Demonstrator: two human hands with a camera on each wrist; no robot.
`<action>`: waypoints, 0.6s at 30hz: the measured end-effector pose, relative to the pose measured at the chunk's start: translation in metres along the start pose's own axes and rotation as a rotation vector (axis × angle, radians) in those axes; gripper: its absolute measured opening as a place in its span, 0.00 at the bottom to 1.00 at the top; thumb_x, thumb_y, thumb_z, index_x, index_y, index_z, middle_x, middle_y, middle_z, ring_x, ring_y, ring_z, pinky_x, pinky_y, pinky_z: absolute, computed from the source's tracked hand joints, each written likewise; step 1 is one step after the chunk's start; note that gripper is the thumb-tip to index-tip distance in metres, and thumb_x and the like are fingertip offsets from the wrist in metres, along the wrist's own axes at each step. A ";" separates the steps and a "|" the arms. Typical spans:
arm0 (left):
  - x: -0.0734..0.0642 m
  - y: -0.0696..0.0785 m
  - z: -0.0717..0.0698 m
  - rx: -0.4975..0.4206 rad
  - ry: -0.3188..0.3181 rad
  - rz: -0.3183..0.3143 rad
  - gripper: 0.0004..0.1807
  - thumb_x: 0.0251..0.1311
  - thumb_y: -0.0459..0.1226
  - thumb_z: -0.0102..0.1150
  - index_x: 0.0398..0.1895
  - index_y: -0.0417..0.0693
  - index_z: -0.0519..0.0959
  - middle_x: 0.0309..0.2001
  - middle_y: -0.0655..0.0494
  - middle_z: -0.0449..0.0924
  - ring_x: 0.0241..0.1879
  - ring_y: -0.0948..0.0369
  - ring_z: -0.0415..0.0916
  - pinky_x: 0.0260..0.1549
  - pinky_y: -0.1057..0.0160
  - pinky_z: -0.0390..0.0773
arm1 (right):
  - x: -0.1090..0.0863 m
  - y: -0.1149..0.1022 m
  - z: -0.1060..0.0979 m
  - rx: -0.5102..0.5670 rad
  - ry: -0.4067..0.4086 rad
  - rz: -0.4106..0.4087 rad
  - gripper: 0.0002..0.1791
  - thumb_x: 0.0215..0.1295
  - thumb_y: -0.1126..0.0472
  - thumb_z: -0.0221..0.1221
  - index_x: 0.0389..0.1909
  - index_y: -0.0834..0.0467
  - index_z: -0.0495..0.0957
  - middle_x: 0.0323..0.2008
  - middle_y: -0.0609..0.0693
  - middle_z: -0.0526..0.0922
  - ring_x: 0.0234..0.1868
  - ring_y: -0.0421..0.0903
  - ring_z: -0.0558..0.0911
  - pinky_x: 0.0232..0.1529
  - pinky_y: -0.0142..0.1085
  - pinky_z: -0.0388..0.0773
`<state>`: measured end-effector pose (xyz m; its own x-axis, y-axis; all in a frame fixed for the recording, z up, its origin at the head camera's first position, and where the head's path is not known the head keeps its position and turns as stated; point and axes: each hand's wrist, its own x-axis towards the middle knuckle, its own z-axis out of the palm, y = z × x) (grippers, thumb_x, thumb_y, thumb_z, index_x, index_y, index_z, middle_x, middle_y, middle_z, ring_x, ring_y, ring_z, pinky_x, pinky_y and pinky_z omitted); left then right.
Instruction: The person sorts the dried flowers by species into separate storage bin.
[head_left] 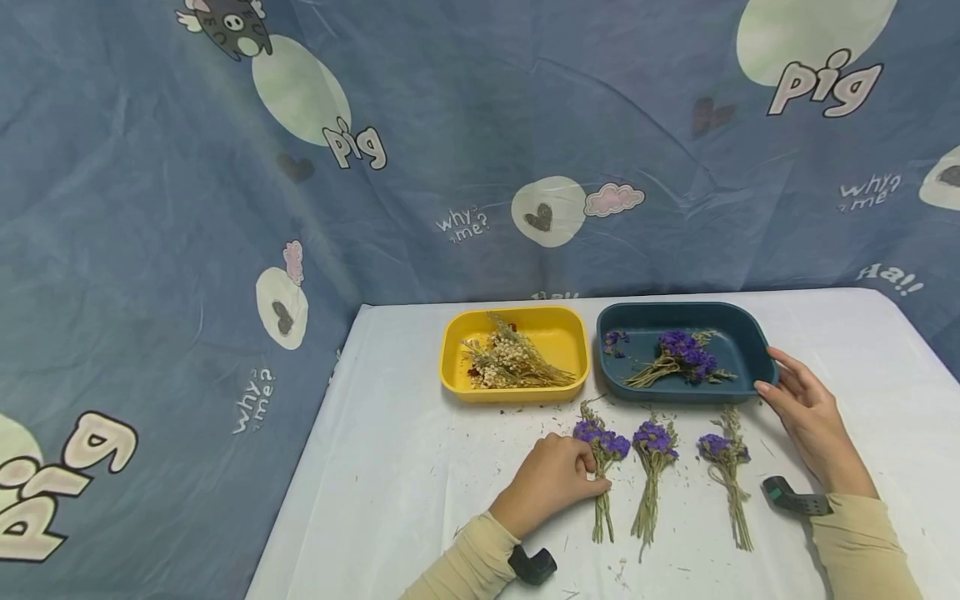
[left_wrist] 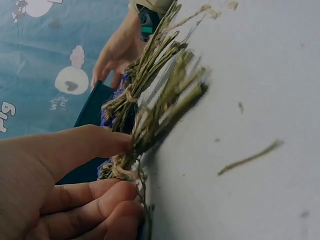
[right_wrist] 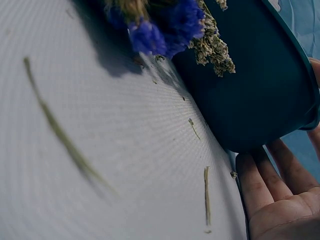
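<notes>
My left hand (head_left: 551, 477) pinches the stems of the leftmost small bunch of purple dried flowers (head_left: 604, 443), which lies on the white cloth. In the left wrist view, thumb and fingers close about its twine-tied stems (left_wrist: 131, 160). My right hand (head_left: 813, 410) holds the right end of a dark blue tray (head_left: 678, 397), thumb at the near corner and fingers along the end wall. A larger purple bunch (head_left: 686, 354) lies in that tray. Two more tied bunches, a middle one (head_left: 654, 450) and a right one (head_left: 727, 467), lie between my hands.
A yellow tray (head_left: 450, 367) stands left of the blue one, holding a bunch of cream dried flowers (head_left: 513, 357). Loose purple petals (head_left: 615, 342) lie in the blue tray. Stem bits (left_wrist: 250, 157) are scattered over the white cloth (head_left: 390, 433). A printed blue curtain (head_left: 450, 125) hangs behind.
</notes>
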<state>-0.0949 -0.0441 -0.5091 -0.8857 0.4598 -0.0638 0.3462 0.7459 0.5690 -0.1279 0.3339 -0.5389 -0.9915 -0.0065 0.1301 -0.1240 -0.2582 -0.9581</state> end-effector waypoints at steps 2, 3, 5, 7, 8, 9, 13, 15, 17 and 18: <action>0.000 -0.001 -0.001 -0.012 -0.012 0.000 0.11 0.54 0.47 0.76 0.26 0.56 0.84 0.18 0.72 0.72 0.19 0.75 0.66 0.23 0.77 0.68 | 0.000 0.000 0.000 -0.005 0.001 0.000 0.37 0.74 0.77 0.52 0.81 0.55 0.57 0.63 0.40 0.73 0.61 0.28 0.80 0.57 0.18 0.78; 0.000 -0.001 -0.002 -0.023 -0.019 0.000 0.09 0.54 0.46 0.76 0.26 0.56 0.84 0.18 0.72 0.72 0.19 0.75 0.66 0.23 0.77 0.69 | 0.000 0.000 0.000 -0.007 0.002 0.000 0.38 0.74 0.77 0.52 0.81 0.55 0.57 0.63 0.40 0.73 0.61 0.28 0.79 0.57 0.18 0.78; 0.000 -0.002 -0.005 -0.042 -0.030 0.001 0.07 0.54 0.43 0.75 0.28 0.54 0.85 0.18 0.72 0.72 0.19 0.75 0.66 0.23 0.77 0.69 | 0.000 0.000 0.000 -0.008 0.004 0.002 0.38 0.74 0.77 0.52 0.81 0.54 0.57 0.63 0.39 0.73 0.61 0.28 0.79 0.57 0.18 0.78; 0.000 -0.003 -0.007 -0.060 -0.036 -0.003 0.05 0.53 0.41 0.74 0.29 0.53 0.85 0.17 0.72 0.72 0.18 0.75 0.66 0.24 0.77 0.70 | 0.000 0.000 0.000 -0.007 0.005 0.005 0.38 0.74 0.77 0.52 0.81 0.54 0.57 0.63 0.39 0.73 0.61 0.27 0.79 0.57 0.18 0.78; 0.000 -0.003 -0.009 -0.066 -0.034 -0.004 0.04 0.52 0.39 0.73 0.30 0.53 0.85 0.17 0.72 0.72 0.18 0.75 0.66 0.24 0.77 0.71 | 0.000 0.000 0.000 -0.005 0.005 0.006 0.38 0.74 0.77 0.52 0.81 0.54 0.57 0.63 0.39 0.73 0.61 0.27 0.79 0.57 0.18 0.78; 0.000 -0.004 -0.010 -0.072 -0.032 -0.004 0.04 0.52 0.38 0.72 0.30 0.52 0.86 0.17 0.72 0.72 0.18 0.75 0.66 0.25 0.78 0.71 | 0.000 0.000 0.000 -0.002 0.005 0.007 0.38 0.74 0.77 0.52 0.81 0.54 0.57 0.63 0.39 0.73 0.61 0.27 0.79 0.57 0.18 0.78; 0.000 -0.005 -0.015 -0.082 -0.021 -0.004 0.04 0.52 0.35 0.71 0.31 0.52 0.85 0.17 0.71 0.74 0.19 0.75 0.68 0.29 0.77 0.74 | 0.001 0.000 0.000 0.010 0.006 0.009 0.37 0.74 0.77 0.52 0.81 0.54 0.58 0.63 0.39 0.73 0.61 0.28 0.80 0.57 0.18 0.78; 0.001 -0.005 -0.015 -0.089 -0.023 -0.006 0.05 0.53 0.36 0.72 0.30 0.52 0.84 0.18 0.72 0.75 0.19 0.76 0.69 0.31 0.77 0.75 | 0.001 0.001 -0.001 0.012 0.007 0.009 0.37 0.74 0.77 0.52 0.81 0.54 0.58 0.63 0.40 0.73 0.61 0.28 0.80 0.57 0.18 0.78; 0.001 -0.005 -0.014 -0.103 -0.029 -0.012 0.06 0.54 0.38 0.75 0.30 0.52 0.84 0.19 0.72 0.76 0.20 0.77 0.70 0.31 0.77 0.75 | 0.001 0.001 -0.001 0.013 0.007 0.009 0.37 0.74 0.77 0.52 0.81 0.54 0.58 0.63 0.40 0.72 0.61 0.27 0.80 0.57 0.18 0.78; 0.001 -0.006 -0.014 -0.109 -0.031 -0.017 0.07 0.54 0.39 0.76 0.30 0.52 0.84 0.20 0.72 0.76 0.20 0.77 0.70 0.31 0.77 0.75 | 0.001 0.001 -0.001 0.013 0.007 0.010 0.37 0.74 0.77 0.52 0.81 0.54 0.58 0.63 0.40 0.72 0.61 0.27 0.79 0.57 0.18 0.78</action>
<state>-0.1023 -0.0543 -0.5011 -0.8804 0.4639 -0.0984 0.2946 0.6977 0.6530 -0.1290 0.3344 -0.5396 -0.9929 -0.0019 0.1188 -0.1138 -0.2703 -0.9560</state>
